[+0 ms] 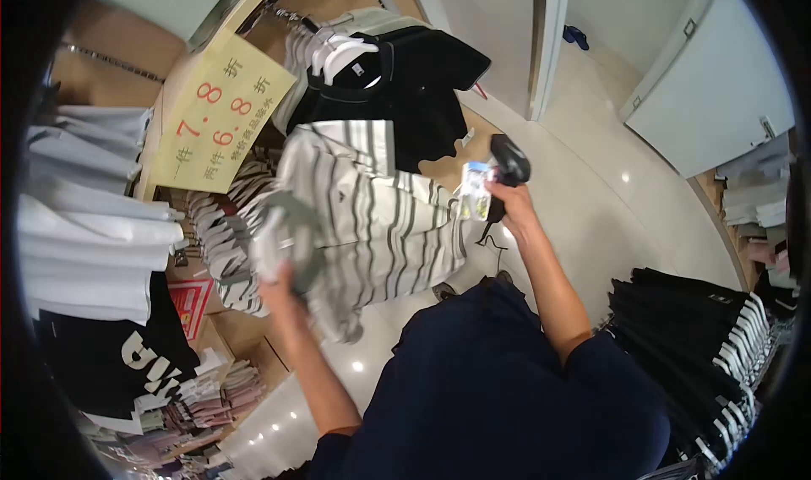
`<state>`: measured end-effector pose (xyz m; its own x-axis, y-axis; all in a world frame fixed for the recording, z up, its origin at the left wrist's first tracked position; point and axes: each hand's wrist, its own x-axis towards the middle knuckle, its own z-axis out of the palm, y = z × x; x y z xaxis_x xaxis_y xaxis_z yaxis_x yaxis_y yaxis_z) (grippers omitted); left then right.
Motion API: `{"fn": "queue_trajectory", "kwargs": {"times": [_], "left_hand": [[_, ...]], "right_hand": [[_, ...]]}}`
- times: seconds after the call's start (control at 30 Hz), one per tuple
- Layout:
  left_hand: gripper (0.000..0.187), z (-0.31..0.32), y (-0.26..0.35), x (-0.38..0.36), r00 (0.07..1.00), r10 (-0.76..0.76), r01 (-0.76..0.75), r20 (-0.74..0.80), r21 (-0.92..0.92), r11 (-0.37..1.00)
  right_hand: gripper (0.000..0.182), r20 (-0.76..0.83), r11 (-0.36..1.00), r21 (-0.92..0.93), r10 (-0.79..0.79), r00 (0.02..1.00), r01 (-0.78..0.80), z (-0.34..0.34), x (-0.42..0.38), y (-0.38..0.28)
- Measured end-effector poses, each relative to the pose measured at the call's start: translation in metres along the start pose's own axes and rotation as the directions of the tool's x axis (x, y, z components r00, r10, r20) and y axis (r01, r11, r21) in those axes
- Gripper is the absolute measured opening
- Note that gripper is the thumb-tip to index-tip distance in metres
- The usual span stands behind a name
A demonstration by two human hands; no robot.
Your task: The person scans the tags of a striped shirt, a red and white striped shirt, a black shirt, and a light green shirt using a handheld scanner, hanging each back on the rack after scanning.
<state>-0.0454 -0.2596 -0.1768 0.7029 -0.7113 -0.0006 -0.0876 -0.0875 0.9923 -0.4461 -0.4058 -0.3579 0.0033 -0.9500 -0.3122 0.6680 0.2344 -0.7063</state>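
Note:
A white shirt with dark stripes (380, 226) hangs in front of me, spread out between my two hands. My left hand (283, 298) is closed at the shirt's collar end, which is blurred by motion, with a pale hanger or collar piece beside the fingers. My right hand (513, 205) is wrapped round a black handheld device (509, 160), with a thin black cord hanging below it. Next to the device, a white and blue tag (475, 188) touches the shirt's hem and lies at my right fingers.
A black shirt (405, 83) on white hangers is behind the striped one. A yellow sign (221, 112) stands at the upper left, above more hanging shirts. Black garments (676, 328) hang at the lower right. A white door (718, 74) is at the upper right.

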Motion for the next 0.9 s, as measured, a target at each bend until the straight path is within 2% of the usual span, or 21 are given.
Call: {"fn": "queue_trajectory", "kwargs": {"times": [0.03, 0.07, 0.1, 0.13, 0.17, 0.2, 0.27, 0.3, 0.4, 0.43, 0.53, 0.57, 0.6, 0.67, 0.73, 0.83, 0.9], "left_hand": [[0.053, 0.020, -0.020, -0.010, 0.987, -0.078, 0.070, 0.140, 0.057, 0.996], [0.051, 0.044, -0.043, -0.021, 0.972, -0.111, 0.114, 0.208, -0.003, 0.993], [0.050, 0.062, -0.062, -0.032, 0.936, -0.204, 0.226, 0.286, -0.044, 0.973], [0.049, 0.077, -0.071, -0.041, 0.880, -0.247, 0.302, 0.406, -0.076, 0.950], [0.050, 0.090, -0.075, -0.051, 0.817, -0.310, 0.400, 0.487, -0.090, 0.912], [0.049, 0.102, -0.067, -0.063, 0.764, -0.307, 0.443, 0.568, -0.115, 0.889], [0.047, 0.108, -0.060, -0.071, 0.624, -0.333, 0.491, 0.707, -0.022, 0.871], [0.042, 0.109, -0.059, -0.073, 0.621, -0.346, 0.513, 0.703, -0.031, 0.858], [0.038, 0.111, -0.063, -0.077, 0.670, -0.326, 0.469, 0.667, -0.040, 0.882], [0.037, 0.112, -0.070, -0.078, 0.687, -0.309, 0.440, 0.657, -0.039, 0.897], [0.039, 0.115, -0.077, -0.086, 0.750, -0.211, 0.340, 0.627, -0.092, 0.936], [0.041, 0.115, -0.077, -0.088, 0.759, -0.210, 0.348, 0.617, -0.111, 0.931], [0.043, 0.114, -0.075, -0.088, 0.768, -0.211, 0.356, 0.604, -0.130, 0.926], [0.044, 0.112, -0.068, -0.092, 0.802, -0.198, 0.347, 0.564, -0.170, 0.922], [0.043, 0.112, -0.061, -0.097, 0.844, -0.169, 0.312, 0.508, -0.210, 0.927], [0.037, 0.108, -0.065, -0.104, 0.885, -0.135, 0.226, 0.446, -0.157, 0.961], [0.034, 0.109, -0.067, -0.109, 0.904, -0.103, 0.172, 0.414, -0.131, 0.976]], "right_hand": [[0.027, 0.117, 0.997, -0.077, 0.039, 0.992, -0.030, 0.021, -0.011, -0.003], [0.028, 0.177, 0.986, -0.166, 0.049, 0.983, -0.020, 0.050, -0.029, -0.010], [0.030, 0.257, 0.969, -0.245, 0.066, 0.964, -0.001, 0.069, -0.037, -0.007], [0.031, 0.312, 0.943, -0.332, 0.101, 0.945, 0.009, 0.086, -0.046, -0.009], [0.033, 0.357, 0.935, -0.353, 0.139, 0.924, -0.004, 0.100, -0.051, -0.005], [0.033, 0.414, 0.912, -0.408, 0.155, 0.897, 0.031, 0.108, -0.053, 0.000], [0.034, 0.409, 0.936, -0.350, 0.118, 0.905, 0.037, 0.126, -0.062, 0.005], [0.034, 0.409, 0.953, -0.299, 0.075, 0.910, 0.056, 0.128, -0.064, 0.007], [0.036, 0.406, 0.936, -0.350, 0.119, 0.906, 0.034, 0.122, -0.065, 0.014], [0.039, 0.426, 0.896, -0.428, 0.087, 0.901, 0.116, 0.121, -0.070, 0.007], [0.041, 0.394, 0.804, -0.560, 0.044, 0.918, 0.202, 0.117, -0.079, 0.001], [0.040, 0.383, 0.756, -0.595, -0.032, 0.923, 0.273, 0.102, -0.074, 0.010], [0.033, 0.246, 0.783, -0.620, 0.129, 0.961, 0.054, 0.093, -0.070, 0.007], [0.026, 0.155, 0.882, -0.471, 0.081, 0.985, 0.002, 0.066, -0.059, 0.015], [0.024, 0.128, 0.802, -0.597, 0.093, 0.987, 0.002, 0.049, -0.064, -0.009], [0.022, 0.261, 0.803, -0.596, 0.215, 0.941, -0.018, 0.054, -0.101, -0.035], [0.022, 0.375, 0.779, -0.626, 0.325, 0.868, -0.021, 0.059, -0.124, -0.040]]}}
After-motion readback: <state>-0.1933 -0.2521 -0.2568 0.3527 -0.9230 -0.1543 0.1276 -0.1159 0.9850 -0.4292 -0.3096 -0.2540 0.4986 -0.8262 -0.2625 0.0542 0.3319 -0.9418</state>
